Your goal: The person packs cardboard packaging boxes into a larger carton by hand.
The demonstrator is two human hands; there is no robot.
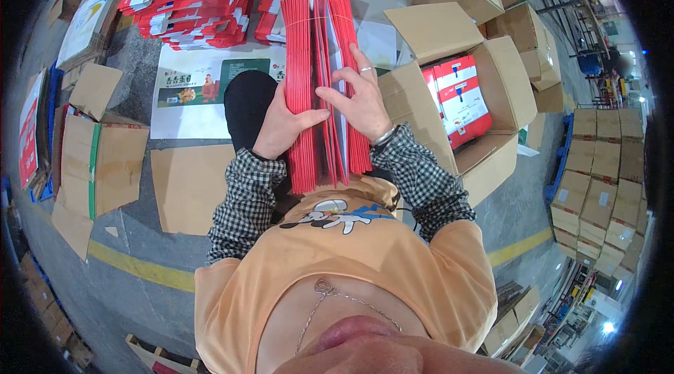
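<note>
A thick stack of red flat-folded cartons stands on edge in front of my body, its red edges facing up. Near its far end, a thin band or string crosses the stack. A gap runs down the middle, with a few looser red and white sheets showing in it. My left hand clasps the left side, its thumb lying over the top edges. On the right part lies my right hand, its thumb and bent fingers over the edges beside the gap. Some fingertips of both hands are hidden behind the cartons.
Beyond the stack lie piles of red and white folded cartons on a printed white sheet. At my right, an open cardboard box holds red and white cartons. Another open box stands left. Boxes fill a pallet far right.
</note>
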